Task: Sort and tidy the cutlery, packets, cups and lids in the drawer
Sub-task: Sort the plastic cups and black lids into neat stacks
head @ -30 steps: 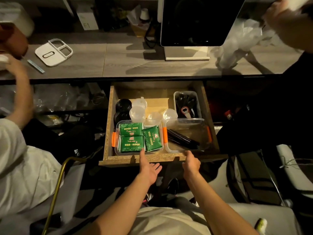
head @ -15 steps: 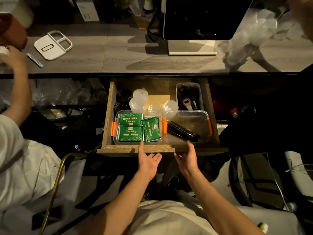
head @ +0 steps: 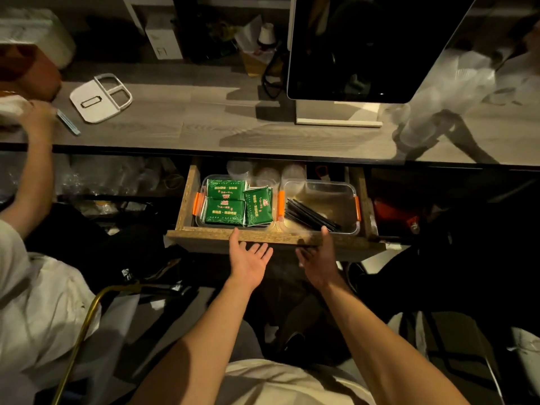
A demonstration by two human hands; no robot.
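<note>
Your left hand (head: 252,261) sat palm-up under the front lip of the wooden drawer (head: 263,237), fingers spread and relaxed, thumb tip touching the lip's top edge, gripping nothing. Your right hand (head: 318,260) was there too, just beside it, thumb up on the same lip and fingers loose underneath, blurred, so whether they pressed the wood I couldn't tell. The drawer stood only partly out from beneath the grey wood-grain countertop (head: 204,127). Inside, on the left, a clear plastic tub with orange clips (head: 196,203) held green foil packets (head: 225,211), two stacked flat and a third turned sideways just beside them. On the right, a second clear tub with orange clips (head: 357,204) held a bundle of black sticks (head: 309,214) lying diagonally. Behind both tubs, translucent plastic cups (head: 267,175) sat half in shadow under the counter edge. Up on the counter lay a white divided lid (head: 100,97), with a dark monitor screen (head: 365,48) well to its right
</note>
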